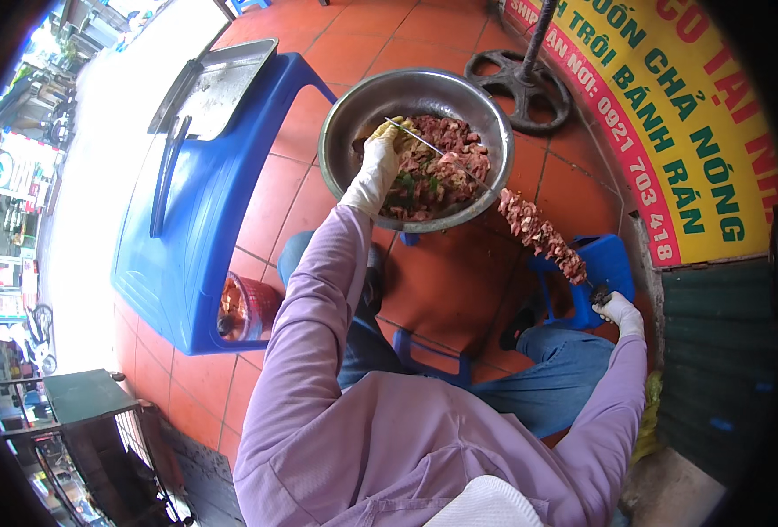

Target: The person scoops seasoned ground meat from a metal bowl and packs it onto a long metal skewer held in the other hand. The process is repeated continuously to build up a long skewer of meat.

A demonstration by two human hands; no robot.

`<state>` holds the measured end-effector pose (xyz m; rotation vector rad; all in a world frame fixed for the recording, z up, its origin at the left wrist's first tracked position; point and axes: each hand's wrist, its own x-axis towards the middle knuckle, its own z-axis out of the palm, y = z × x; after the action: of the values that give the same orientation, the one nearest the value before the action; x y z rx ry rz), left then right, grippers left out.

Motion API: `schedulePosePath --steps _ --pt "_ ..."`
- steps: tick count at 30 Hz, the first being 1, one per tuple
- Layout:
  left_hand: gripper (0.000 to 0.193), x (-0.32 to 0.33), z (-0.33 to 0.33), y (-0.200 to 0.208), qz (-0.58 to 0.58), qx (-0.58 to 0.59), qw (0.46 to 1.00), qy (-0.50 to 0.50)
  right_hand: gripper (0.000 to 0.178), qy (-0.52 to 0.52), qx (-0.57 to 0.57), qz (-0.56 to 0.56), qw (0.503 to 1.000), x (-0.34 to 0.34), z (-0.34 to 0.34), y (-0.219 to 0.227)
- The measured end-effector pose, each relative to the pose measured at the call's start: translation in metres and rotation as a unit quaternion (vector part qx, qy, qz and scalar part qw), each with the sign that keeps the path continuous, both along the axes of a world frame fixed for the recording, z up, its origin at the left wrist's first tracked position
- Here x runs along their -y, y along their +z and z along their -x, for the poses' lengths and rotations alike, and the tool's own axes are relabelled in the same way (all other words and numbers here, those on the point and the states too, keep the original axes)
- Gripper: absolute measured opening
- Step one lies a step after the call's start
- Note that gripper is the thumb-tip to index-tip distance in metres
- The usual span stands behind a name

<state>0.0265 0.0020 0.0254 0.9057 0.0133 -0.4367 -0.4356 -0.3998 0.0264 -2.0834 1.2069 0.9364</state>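
Observation:
A wide metal bowl [505,145] holds chopped raw meat [450,132] with bits of green leaf. My left hand [377,167], in a white glove stained yellow at the fingers, reaches into its left side. Those fingers look curled in the meat, and what they hold is hidden. My right hand [619,314], also gloved, is closed round the dark handle end of a long metal skewer [437,149]. Packed meat pieces [540,235] cover its lower part, outside the bowl. The bare upper part crosses over the bowl, its tip beside my left fingers.
At the left stands a blue plastic table [205,237] bearing a metal tray [231,83] and dark tongs [169,176]. A red basket [257,303] sits below it. Blue stools [604,272] are near my legs. A metal wheel-shaped base [521,88] and yellow sign [670,132] stand at right.

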Motion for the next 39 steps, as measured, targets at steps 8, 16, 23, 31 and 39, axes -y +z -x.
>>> schedulePosePath --steps 8,16,23,31,39 --pt "0.039 -0.043 -0.007 -0.015 -0.068 0.043 0.989 -0.128 0.023 0.029 0.035 -0.034 0.998 -0.005 -0.007 0.01" --pt "0.038 -0.006 0.005 0.002 -0.136 0.034 0.99 -0.025 0.023 0.021 0.003 0.014 1.0 -0.005 -0.01 0.01" --pt "0.035 -0.016 0.001 0.002 -0.305 0.117 0.935 -0.137 0.022 -0.008 -0.005 -0.004 1.0 -0.006 0.001 0.008" --pt "0.026 -0.053 -0.037 -0.015 -0.653 0.28 0.701 -0.061 0.024 -0.006 0.02 0.0 1.0 -0.008 -0.002 0.005" --pt "0.031 -0.002 -0.014 -0.019 -0.702 0.382 0.57 -0.191 0.023 -0.003 0.01 -0.009 1.0 -0.004 -0.001 0.008"
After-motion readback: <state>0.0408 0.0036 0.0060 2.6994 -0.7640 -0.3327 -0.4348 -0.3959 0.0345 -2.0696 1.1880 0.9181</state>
